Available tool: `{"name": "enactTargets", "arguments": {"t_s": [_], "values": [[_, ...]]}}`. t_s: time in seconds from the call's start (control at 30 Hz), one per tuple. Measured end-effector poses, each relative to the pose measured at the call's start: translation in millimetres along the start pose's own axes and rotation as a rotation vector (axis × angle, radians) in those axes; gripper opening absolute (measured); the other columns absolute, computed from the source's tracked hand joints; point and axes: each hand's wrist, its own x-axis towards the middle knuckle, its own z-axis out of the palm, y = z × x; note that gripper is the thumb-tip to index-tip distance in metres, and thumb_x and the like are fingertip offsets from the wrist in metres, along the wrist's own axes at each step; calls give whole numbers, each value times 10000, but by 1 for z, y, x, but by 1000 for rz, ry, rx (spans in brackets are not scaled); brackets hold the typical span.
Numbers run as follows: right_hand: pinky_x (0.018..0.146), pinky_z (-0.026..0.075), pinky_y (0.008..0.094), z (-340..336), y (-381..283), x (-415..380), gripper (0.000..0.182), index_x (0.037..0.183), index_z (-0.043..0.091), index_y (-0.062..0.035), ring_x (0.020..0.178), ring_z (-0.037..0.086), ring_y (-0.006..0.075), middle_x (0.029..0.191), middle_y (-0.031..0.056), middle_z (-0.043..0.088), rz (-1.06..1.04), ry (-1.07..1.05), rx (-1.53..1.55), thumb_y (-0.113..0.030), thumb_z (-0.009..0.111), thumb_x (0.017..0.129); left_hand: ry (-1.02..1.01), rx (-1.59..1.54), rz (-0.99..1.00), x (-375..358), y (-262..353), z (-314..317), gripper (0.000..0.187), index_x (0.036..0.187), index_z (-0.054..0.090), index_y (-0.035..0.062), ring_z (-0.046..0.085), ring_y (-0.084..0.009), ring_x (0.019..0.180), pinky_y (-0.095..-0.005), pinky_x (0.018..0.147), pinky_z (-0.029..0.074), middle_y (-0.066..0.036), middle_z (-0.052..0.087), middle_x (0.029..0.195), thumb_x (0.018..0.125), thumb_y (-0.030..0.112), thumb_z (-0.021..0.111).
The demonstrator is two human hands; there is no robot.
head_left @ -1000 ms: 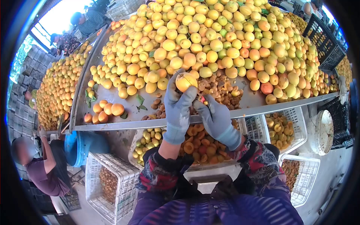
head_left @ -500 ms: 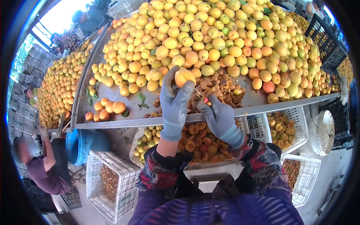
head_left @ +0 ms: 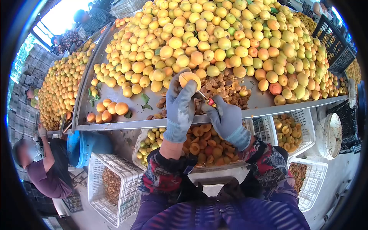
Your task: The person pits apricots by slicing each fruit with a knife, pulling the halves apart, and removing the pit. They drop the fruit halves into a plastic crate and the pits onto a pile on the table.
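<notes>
In the head view, my gloved left hand [head_left: 179, 105] grips an apricot [head_left: 189, 79] between thumb and fingers, above the front of the metal table. A paler cut edge shows on the fruit. My gloved right hand [head_left: 227, 120] is closed around a small pitting tool [head_left: 210, 101] with a red part and a thin metal shaft, whose tip points up at the apricot. Behind and under the tool lies a heap of brown apricot pits [head_left: 226, 92]. A large pile of whole apricots [head_left: 214, 42] rises beyond both hands.
The metal table's front rim [head_left: 268, 111] runs below my wrists. Under it stand a crate of apricot halves [head_left: 207, 147], a white crate [head_left: 115, 188] with pits, a blue barrel [head_left: 90, 147] and a white bucket [head_left: 331, 136]. A person [head_left: 46, 168] sits at the left.
The apricot in my left hand has turned and now shows a cut face or edge. My left fingers have curled back a little; the right hand has barely moved.
</notes>
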Motion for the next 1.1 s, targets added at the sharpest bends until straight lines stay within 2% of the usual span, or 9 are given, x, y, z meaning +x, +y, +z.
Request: {"name": "enactTargets", "arguments": {"t_s": [0.1,0.17,0.27,0.47,0.57,0.83,0.93,1.0,1.1], "values": [[439,431,394,0,1,2,332,1071,548,-45,532,598,335,589,140,567,-36,6,-50,-290,635,864,39,-81,30,2,5,-10,354,1013,534,32,481,-77,552,-216,467,390,-8,562,703,970,380,489],[439,431,393,1,2,0,334,1072,548,-46,531,598,335,587,138,566,-44,15,-30,-294,634,866,-341,-151,-345,7,13,-40,298,1106,523,13,548,-77,746,-206,602,458,-32,592,923,933,247,586],[438,430,391,0,1,-1,335,1076,548,-46,526,596,333,584,136,565,-26,17,1,-296,630,869,-370,-44,-388,9,12,-41,384,1104,564,36,578,-98,734,-255,586,467,-26,597,915,936,381,556],[439,429,390,-5,-1,1,337,1081,552,-48,519,592,328,576,138,559,-12,10,-14,-299,629,870,-150,196,37,-1,3,-19,421,1124,555,6,556,-102,665,-210,562,447,-20,610,837,958,391,510],[442,432,389,-1,2,-1,339,1094,552,-47,522,595,327,575,137,558,-39,23,-39,-292,626,871,-227,-29,-294,-8,13,-19,355,1157,554,1,558,-81,785,-194,679,453,10,596,914,937,278,577],[457,431,367,9,11,-3,321,1108,545,-32,497,586,277,543,123,527,33,10,257,-272,594,900,-228,148,-62,-9,9,-17,341,1110,587,29,472,-13,702,-163,575,372,56,543,843,932,320,579],[440,409,298,8,9,-4,302,1082,561,-36,456,527,159,516,61,483,-221,108,487,-287,584,916,-191,223,-26,-9,7,-14,365,1107,588,29,442,-23,632,-180,530,346,48,519,780,934,349,557],[412,368,231,9,11,-8,325,1063,579,-47,458,455,68,535,-2,457,341,-202,1082,-341,567,923,-173,290,12,-9,8,-13,394,1113,585,28,422,-38,564,-195,490,325,35,507,727,939,377,531],[400,306,178,-25,4,-1,369,1071,560,-31,434,414,52,567,15,506,561,-520,1077,-368,485,939,-144,259,-175,-7,11,-12,406,1072,594,40,420,-52,515,-202,473,327,29,507,655,935,415,519]]}}
